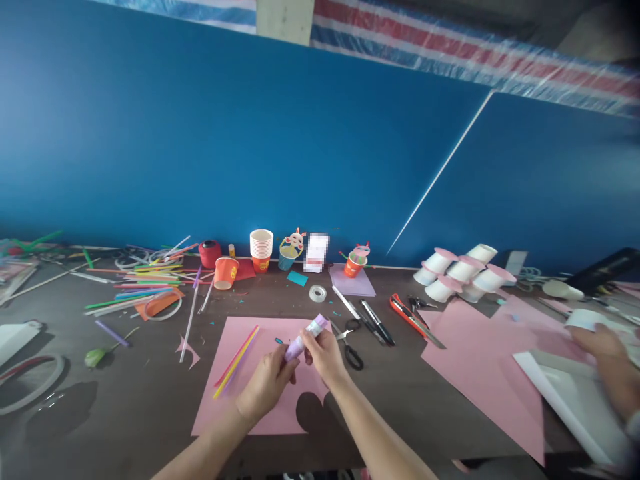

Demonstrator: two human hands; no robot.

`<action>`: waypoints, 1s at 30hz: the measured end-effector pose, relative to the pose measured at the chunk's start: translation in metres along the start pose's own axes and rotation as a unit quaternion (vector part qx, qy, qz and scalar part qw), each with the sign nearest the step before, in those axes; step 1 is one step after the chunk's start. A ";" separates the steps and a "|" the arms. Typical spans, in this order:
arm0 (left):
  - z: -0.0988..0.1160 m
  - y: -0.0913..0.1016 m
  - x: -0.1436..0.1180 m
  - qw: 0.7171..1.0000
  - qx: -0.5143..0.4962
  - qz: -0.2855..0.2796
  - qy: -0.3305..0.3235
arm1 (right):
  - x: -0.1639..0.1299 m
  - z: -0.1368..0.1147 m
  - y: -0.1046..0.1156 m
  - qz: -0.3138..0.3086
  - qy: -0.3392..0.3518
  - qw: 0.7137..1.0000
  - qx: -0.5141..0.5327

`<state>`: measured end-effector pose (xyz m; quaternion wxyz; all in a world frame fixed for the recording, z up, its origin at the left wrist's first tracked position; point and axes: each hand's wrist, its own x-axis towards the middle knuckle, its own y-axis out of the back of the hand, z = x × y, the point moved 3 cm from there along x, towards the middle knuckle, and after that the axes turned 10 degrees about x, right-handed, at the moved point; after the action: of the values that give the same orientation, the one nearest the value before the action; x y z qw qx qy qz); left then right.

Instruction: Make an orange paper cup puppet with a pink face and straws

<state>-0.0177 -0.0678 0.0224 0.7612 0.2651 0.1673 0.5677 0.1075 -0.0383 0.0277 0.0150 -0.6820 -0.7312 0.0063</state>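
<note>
My left hand [267, 385] and my right hand [324, 355] both grip a small purple glue stick [306, 337], held tilted over a pink paper sheet [250, 400] that has a curved piece cut from its near edge. The left hand holds the lower end, while the right hand's fingers pinch the middle. A few thin coloured straws [236, 361] lie on the sheet's left part. Black scissors [351, 347] lie just right of my hands.
Coloured straws [140, 283], paper cups [261, 249], decorated cups [355, 261], a tape roll [317, 293], pens [373, 320] and an orange cutter [407, 315] lie about the dark table. White cups [457, 270] pile at right, near larger pink sheets [480, 353]. Another person's hand [597, 341] works at far right.
</note>
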 end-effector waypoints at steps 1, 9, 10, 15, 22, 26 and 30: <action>0.002 0.001 0.000 0.999 -0.032 -0.017 0.013 | 0.003 0.003 -0.001 0.021 0.002 1.000 0.000; -0.004 0.009 -0.021 0.994 0.097 -0.027 0.053 | 0.041 -0.011 0.032 0.096 0.049 0.991 -0.075; -0.005 0.007 -0.024 0.990 0.138 -0.005 0.020 | 0.040 -0.012 0.032 0.076 0.056 0.991 -0.096; -0.009 -0.012 -0.020 0.946 0.293 0.000 -0.135 | 0.024 -0.005 0.015 -0.014 0.084 0.973 -0.213; -0.017 -0.021 -0.015 0.925 0.354 -0.024 -0.138 | 0.019 0.007 0.005 -0.057 0.097 0.939 -0.326; -0.015 -0.020 -0.016 0.918 0.367 -0.026 -0.145 | 0.019 0.009 0.006 -0.054 0.099 0.932 -0.345; -0.012 -0.020 -0.017 0.915 0.370 -0.019 -0.158 | 0.018 0.011 0.006 -0.045 0.099 0.940 -0.323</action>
<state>-0.0145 -0.0859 -0.0001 0.6355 0.6112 0.2481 0.4014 0.1119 -0.0194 0.0166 -0.1332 -0.6138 -0.7185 -0.2988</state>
